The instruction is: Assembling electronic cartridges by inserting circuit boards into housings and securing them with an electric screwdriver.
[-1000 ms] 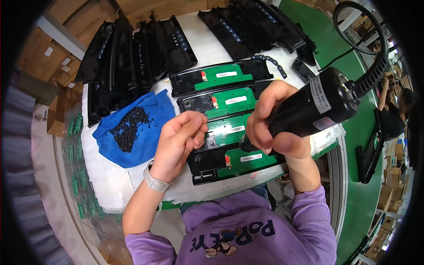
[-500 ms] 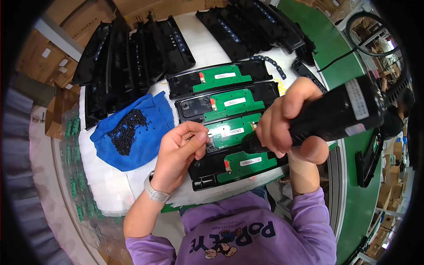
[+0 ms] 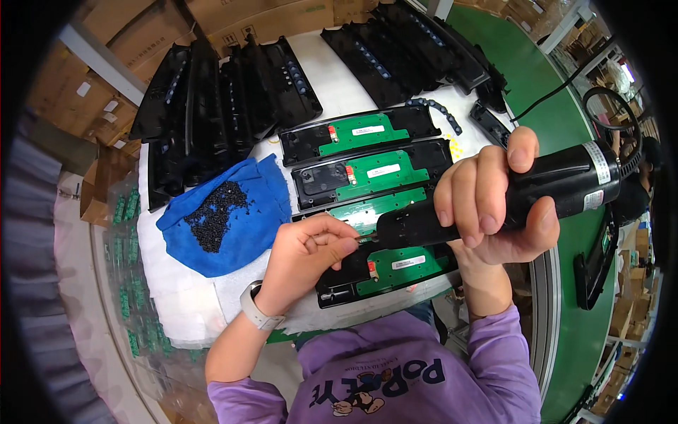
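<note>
My right hand (image 3: 487,201) grips a black electric screwdriver (image 3: 565,180), held almost level and pointing left. At its tip, my left hand (image 3: 304,258) has thumb and forefinger pinched together by the bit. Whatever small piece lies between them is too small to make out. Below both hands lie several black plastic panels (image 3: 318,187) in a column, each with a green circuit board (image 3: 385,173) bearing a white label. The screwdriver and my hands partly cover the third board (image 3: 360,212) and the nearest one (image 3: 402,265).
Left of the panels, a blue cloth (image 3: 265,187) carries a heap of small black screws (image 3: 212,219). Black housings (image 3: 261,85) stand at the back of the white-covered table (image 3: 191,300). A dark linked strip (image 3: 441,113) lies behind the panels. The screwdriver's cable runs off right.
The screwdriver has risen off the panels and turned more level. My left hand has moved right, bringing its pinched fingertips to the bit. The view has shifted slightly.
</note>
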Tool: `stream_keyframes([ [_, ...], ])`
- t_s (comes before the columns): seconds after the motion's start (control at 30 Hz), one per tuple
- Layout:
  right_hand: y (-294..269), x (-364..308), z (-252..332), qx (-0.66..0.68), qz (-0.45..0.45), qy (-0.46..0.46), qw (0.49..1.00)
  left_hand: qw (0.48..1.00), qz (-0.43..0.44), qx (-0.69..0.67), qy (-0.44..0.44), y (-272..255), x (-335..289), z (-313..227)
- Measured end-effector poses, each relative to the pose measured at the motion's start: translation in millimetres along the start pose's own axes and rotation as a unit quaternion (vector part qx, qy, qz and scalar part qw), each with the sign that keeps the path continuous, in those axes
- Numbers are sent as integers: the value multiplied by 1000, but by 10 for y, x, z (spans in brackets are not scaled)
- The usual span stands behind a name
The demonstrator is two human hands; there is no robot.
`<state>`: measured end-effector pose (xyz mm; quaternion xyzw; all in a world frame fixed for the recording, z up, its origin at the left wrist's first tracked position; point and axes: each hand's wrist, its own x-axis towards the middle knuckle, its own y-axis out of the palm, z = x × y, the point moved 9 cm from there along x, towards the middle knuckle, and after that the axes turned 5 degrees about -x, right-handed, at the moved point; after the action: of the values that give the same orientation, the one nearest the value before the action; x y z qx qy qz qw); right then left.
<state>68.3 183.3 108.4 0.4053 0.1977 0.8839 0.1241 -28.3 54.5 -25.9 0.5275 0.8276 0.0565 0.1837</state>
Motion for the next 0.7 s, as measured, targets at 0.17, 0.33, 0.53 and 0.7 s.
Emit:
stream_keyframes([
  [0.17, 7, -15, -25, 6, -8, 9, 1000, 999, 18, 24, 18, 65, 1, -34],
  [0.33, -7, -24, -153, -8, -69, 61, 996, 998, 29, 49, 41, 69, -8, -28],
  [0.53, -84, 1, -143, -25, -129, 29, 991, 999, 2, -31, -30, -6, 0, 101],
  [0.7, -8, -68, -355, -156, -92, 118, 976, 989, -81, -86, 92, -253, 43, -106],
])
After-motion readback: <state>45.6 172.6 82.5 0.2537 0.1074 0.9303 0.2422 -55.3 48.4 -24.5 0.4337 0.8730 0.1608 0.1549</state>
